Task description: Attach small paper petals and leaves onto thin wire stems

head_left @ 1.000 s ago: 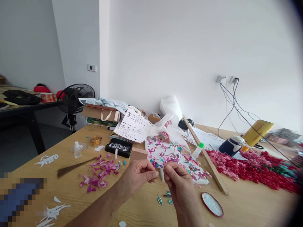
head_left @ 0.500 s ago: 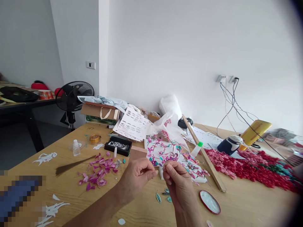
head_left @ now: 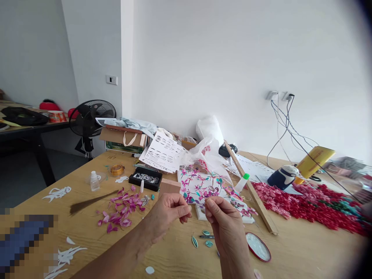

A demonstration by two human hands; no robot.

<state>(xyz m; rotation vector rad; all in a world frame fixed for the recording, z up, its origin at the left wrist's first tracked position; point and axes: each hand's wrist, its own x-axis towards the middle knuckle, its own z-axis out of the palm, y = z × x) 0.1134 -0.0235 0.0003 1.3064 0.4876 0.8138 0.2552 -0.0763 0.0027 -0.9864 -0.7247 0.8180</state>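
Nearest us, our left hand (head_left: 170, 212) and right hand (head_left: 225, 223) are raised over the table (head_left: 174, 257), a gap between them. On each, the thumb is pressed against the curled fingers; whether something thin is pinched there, we can't make out.

Around the hands, we see a white oval piece (head_left: 149, 270) on the table at seven o'clock and green leaf-shaped pieces (head_left: 194, 242) at six, just below the right wrist. A red-rimmed lid (head_left: 260, 248) is at four o'clock. Pink petals (head_left: 124, 213) are scattered at nine, and red and pink bundles (head_left: 314, 207) spread out at three.

Beyond our fingertips, a flower-covered white sheet (head_left: 190, 185) lies at twelve, a wooden strip (head_left: 252, 192) slants at two, and a black tray (head_left: 152, 188) sits at ten. Farther off, we have printed papers (head_left: 162, 153) at eleven and a black fan (head_left: 94, 116) at ten.
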